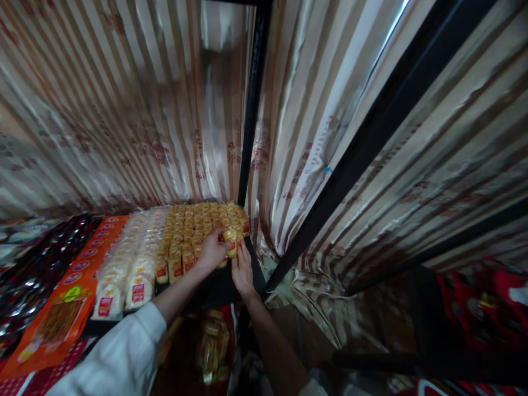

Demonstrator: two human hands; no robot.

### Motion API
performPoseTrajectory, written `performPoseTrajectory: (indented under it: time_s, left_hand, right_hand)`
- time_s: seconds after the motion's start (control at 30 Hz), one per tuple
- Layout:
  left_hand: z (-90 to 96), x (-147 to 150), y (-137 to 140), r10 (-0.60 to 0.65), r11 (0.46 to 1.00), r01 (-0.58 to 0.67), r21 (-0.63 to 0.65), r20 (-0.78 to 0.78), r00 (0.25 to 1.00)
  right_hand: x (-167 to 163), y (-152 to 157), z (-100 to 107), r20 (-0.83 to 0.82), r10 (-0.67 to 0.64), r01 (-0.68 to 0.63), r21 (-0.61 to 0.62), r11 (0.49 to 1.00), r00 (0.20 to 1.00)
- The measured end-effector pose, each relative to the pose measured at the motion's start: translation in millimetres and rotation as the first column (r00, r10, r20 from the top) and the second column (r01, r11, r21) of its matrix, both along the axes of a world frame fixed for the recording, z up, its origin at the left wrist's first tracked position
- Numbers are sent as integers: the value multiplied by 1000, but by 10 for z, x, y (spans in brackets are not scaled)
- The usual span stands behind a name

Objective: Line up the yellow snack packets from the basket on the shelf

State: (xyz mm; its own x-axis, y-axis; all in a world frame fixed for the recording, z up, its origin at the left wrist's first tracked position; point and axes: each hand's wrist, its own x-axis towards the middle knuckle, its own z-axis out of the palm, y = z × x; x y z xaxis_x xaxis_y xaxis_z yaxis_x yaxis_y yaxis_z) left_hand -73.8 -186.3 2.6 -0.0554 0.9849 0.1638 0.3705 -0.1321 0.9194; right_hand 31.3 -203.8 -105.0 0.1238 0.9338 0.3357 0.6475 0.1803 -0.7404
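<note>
My left hand (213, 250) is closed on a small yellow packet (231, 242) in clear wrapping with a red label, at the right front of the display. My right hand (242, 269) lies against the packet's right side, its fingers straight and pointing away from me. Behind and to the left of both hands stand rows of matching yellow packets (181, 236), set close together on a black shelf (206, 289). The packet's contents are too blurred to name.
White wrapped packets (140, 283), orange bags (61, 313) and dark shiny packs (33, 275) fill the shelf leftward. Below sits a box of yellow packets (214, 346). A black post (305, 242) slants up at right, before striped curtains (124, 110). Red goods (487, 297) lie far right.
</note>
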Motion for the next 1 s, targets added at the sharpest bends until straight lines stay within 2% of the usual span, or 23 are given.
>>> performPoseTrajectory:
  time_s: [0.1,0.23,0.4,0.57,0.8,1.0]
  left_hand:
    - [43,213,235,11,998,-9,70,-20,1000]
    - [22,451,464,8,998,-1,69,-103,995]
    - [-126,551,648,0,993,39,111,-336,942]
    - [-186,579,742,-9,980,114,163,-535,845]
    - [-301,586,858,-37,974,154,166,-556,831]
    - [-306,564,765,-111,955,264,134,-664,739]
  right_hand:
    - [23,-12,-33,18,-22,22,-2,1000,1000]
    - [-3,-43,-53,47,-41,38,46,998,998]
    - [-26,-89,-55,87,-37,31,67,997,995]
    - [-3,-103,-60,108,-30,23,68,997,994]
    - [6,-106,-85,103,-22,12,89,996,994]
    - [2,-121,-44,98,-16,9,71,997,995]
